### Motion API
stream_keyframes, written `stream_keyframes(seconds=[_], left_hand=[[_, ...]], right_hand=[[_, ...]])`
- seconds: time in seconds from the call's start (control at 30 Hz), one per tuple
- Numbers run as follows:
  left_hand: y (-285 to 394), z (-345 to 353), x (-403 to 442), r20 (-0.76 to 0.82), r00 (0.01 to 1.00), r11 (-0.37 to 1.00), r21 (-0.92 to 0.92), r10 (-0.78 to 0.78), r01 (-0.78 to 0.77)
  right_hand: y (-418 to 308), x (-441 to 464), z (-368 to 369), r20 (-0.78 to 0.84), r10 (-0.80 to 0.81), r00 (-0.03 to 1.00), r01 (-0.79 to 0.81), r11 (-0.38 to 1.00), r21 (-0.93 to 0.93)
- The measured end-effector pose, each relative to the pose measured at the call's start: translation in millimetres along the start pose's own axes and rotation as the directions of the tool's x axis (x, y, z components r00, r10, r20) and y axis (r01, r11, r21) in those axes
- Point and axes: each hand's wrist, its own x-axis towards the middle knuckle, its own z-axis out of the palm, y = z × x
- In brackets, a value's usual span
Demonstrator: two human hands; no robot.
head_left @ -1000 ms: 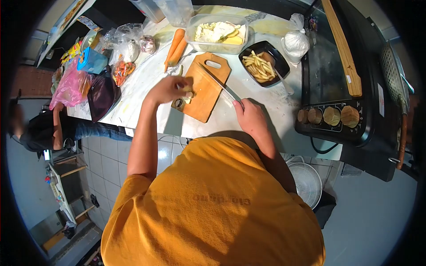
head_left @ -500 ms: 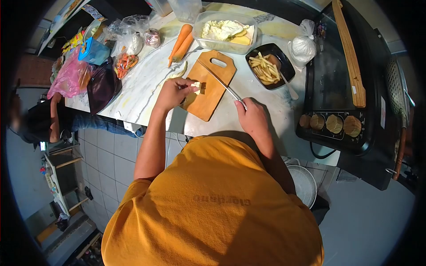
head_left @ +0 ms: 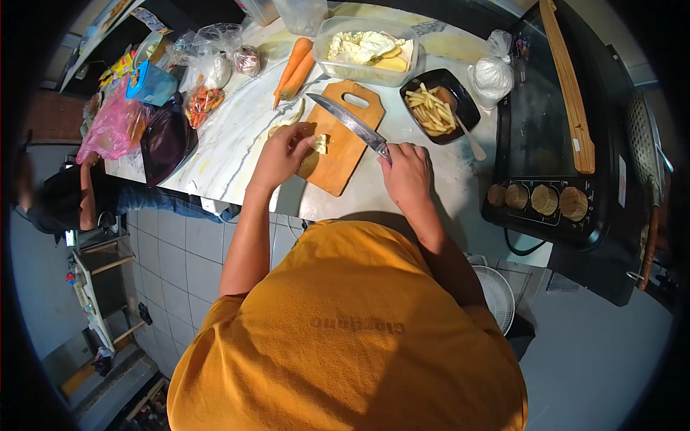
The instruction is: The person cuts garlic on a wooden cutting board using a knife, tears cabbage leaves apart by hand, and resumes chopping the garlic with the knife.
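My right hand (head_left: 407, 171) grips the handle of a kitchen knife (head_left: 351, 122). Its broad blade slants up and left over the wooden cutting board (head_left: 338, 172), flat side showing. A small pale yellow-white chunk (head_left: 321, 144) rests on the board, just beyond the thumb of my left hand (head_left: 282, 154). That hand is at the board's left edge, its thumb and curved fingers apart; some fingertips are hidden. A pale strip (head_left: 297, 113) lies beside the board, partly behind my left hand.
Carrots (head_left: 293, 72) lie beyond the board, near a plastic container (head_left: 338, 70) of cabbage and yellow slices. A black bowl (head_left: 471, 108) of cut sticks with a spoon stands right, beside a toaster oven (head_left: 539, 122). Bagged vegetables (head_left: 203, 104) lie left; another person (head_left: 65, 194) stands there.
The knife has turned from edge-on to showing its broad side, and its tip has swung slightly left. My right hand has shifted up a little. My left fingers have loosened from the pale chunk.
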Motion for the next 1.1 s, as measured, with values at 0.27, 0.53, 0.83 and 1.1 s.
stream_keyframes(seconds=[0.27, 0.53, 0.83, 1.1], left_hand=[[1.4, -3.0, -6.6, -0.002, 0.971, 0.971, -0.036, -0.238, 0.238], [6.7, -0.9, -9.3, 0.047, 0.960, 0.954, -0.102, -0.277, 0.281], [-5.8, 2.4, -6.4, -0.202, 0.978, 0.998, -0.038, -0.050, 0.043], [-1.1, -8.3, -7.2, -0.239, 0.858, 0.878, 0.040, -0.454, 0.476]], right_hand=[[-21.4, -6.7, -121.9, 0.192, -0.087, 0.978, -0.069, 0.731, 0.679], [-60.5, -36.3, -225.1, -0.197, -0.563, 0.802, 0.171, -0.099, 0.980], [-81.6, -41.0, -229.5, -0.388, -0.510, 0.768, 0.162, -0.432, 0.887], [-86.4, -36.5, -229.4, -0.323, -0.600, 0.732, 0.018, -0.456, 0.890]])
